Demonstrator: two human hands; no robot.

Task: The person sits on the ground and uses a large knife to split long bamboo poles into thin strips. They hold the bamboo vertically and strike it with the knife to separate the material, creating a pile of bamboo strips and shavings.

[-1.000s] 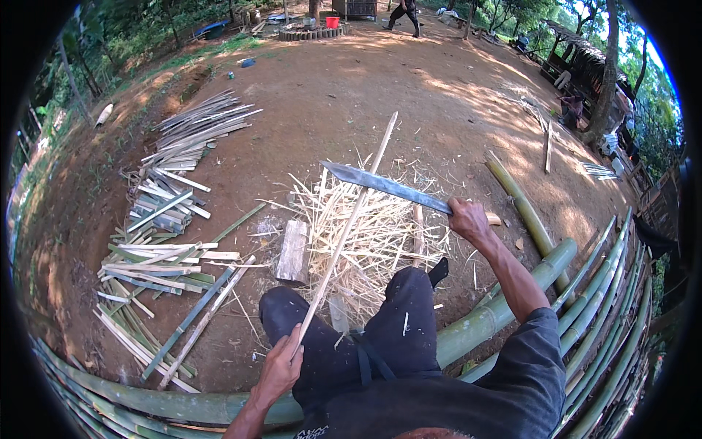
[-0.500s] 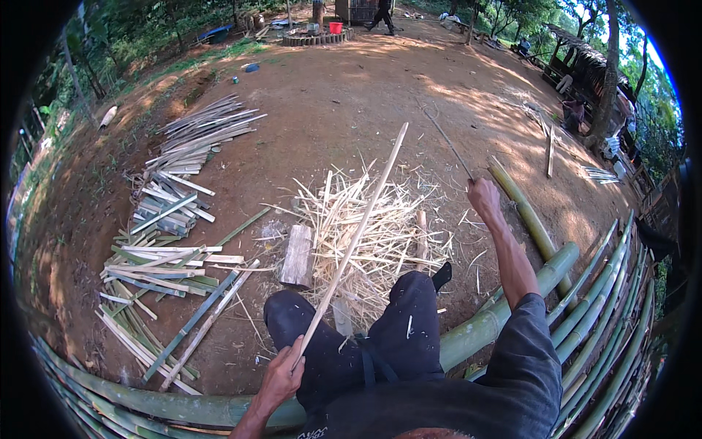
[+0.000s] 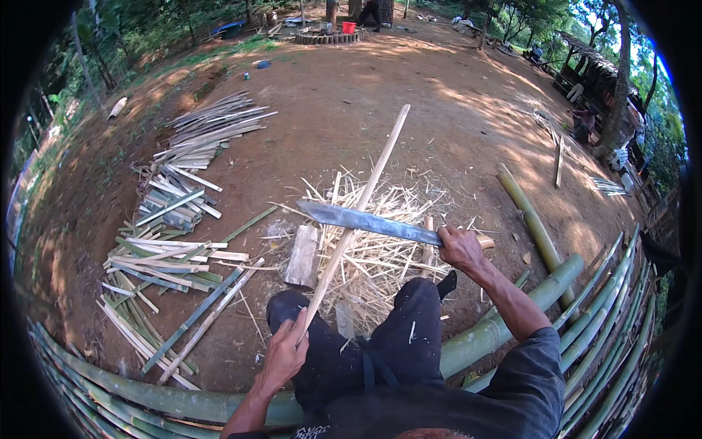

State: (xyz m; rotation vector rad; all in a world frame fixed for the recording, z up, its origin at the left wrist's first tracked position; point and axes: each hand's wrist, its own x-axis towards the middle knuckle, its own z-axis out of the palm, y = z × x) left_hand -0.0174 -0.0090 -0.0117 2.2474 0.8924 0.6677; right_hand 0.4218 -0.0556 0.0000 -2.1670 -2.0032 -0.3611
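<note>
My left hand (image 3: 287,353) is closed round the lower end of a long pale bamboo strip (image 3: 383,159), which slants up and away between my knees. My right hand (image 3: 462,249) grips the wooden handle of a machete (image 3: 380,222). Its broad grey blade lies across the strip about midway, pointing left; whether it touches or only passes over it I cannot tell. Below both spreads a heap of pale bamboo shavings (image 3: 387,274). A short wooden block (image 3: 301,256) lies at its left edge.
Split bamboo strips (image 3: 168,263) lie in piles along the left. Green bamboo poles (image 3: 512,314) run beneath me and out to the right, with another pole (image 3: 537,219) beyond. Farther off are a red bucket (image 3: 349,28), a person's dark-clothed legs (image 3: 371,13) and trees.
The machete has swung from far right, pointing away from me, to lie across the strip. My right hand has come inward and down; my left keeps hold of the strip.
</note>
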